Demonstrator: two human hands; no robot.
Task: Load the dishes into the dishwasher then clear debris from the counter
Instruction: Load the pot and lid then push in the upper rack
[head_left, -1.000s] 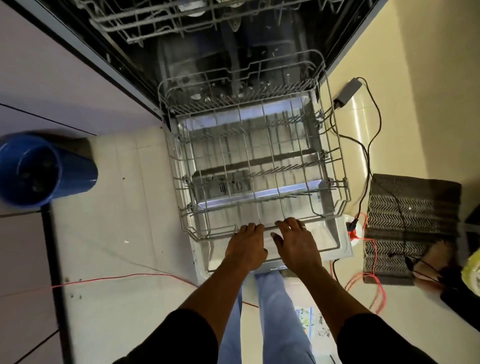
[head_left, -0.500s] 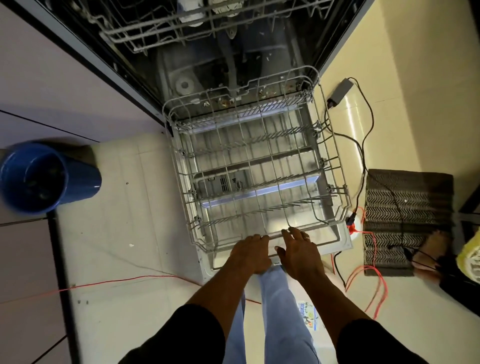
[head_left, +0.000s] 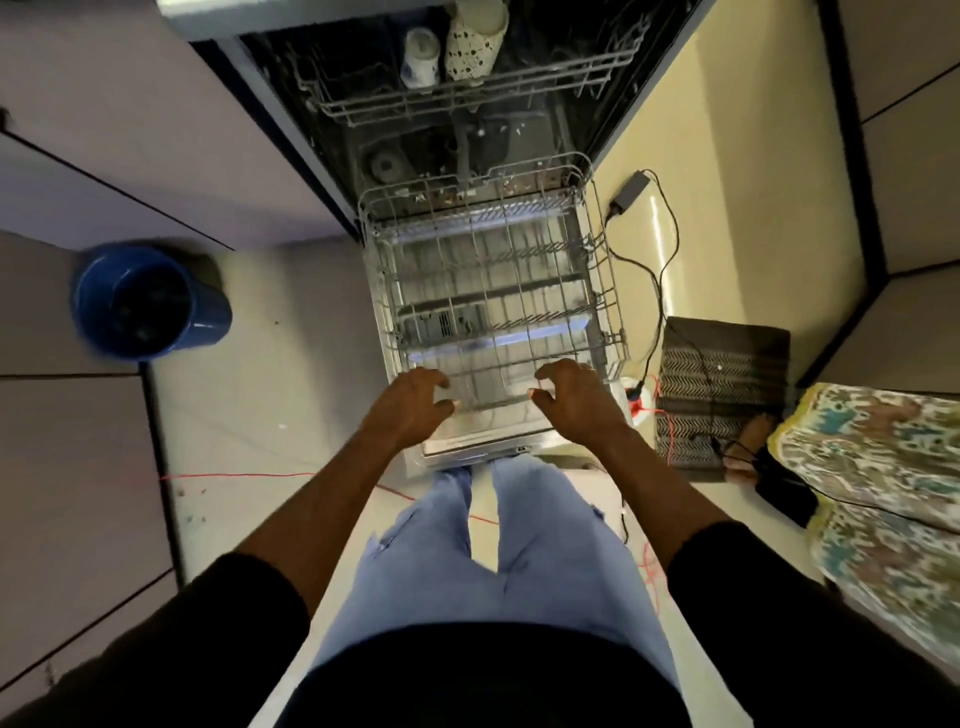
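The dishwasher's grey wire lower rack is pulled out over the open door and holds no dishes. My left hand and my right hand hover apart over the rack's front rail, fingers loosely curled, gripping nothing. Further back, the upper rack carries a small white-and-blue cup and a spotted mug. No counter is in view.
A blue bucket stands on the floor at the left. A black adapter with cables and a red wire run over the floor. A dark mat and another person's patterned garment are at the right.
Both hands have let go of the rack's front rail and spread apart. The rack has slid further out onto the door. My head has risen, so more of the upper rack shows.
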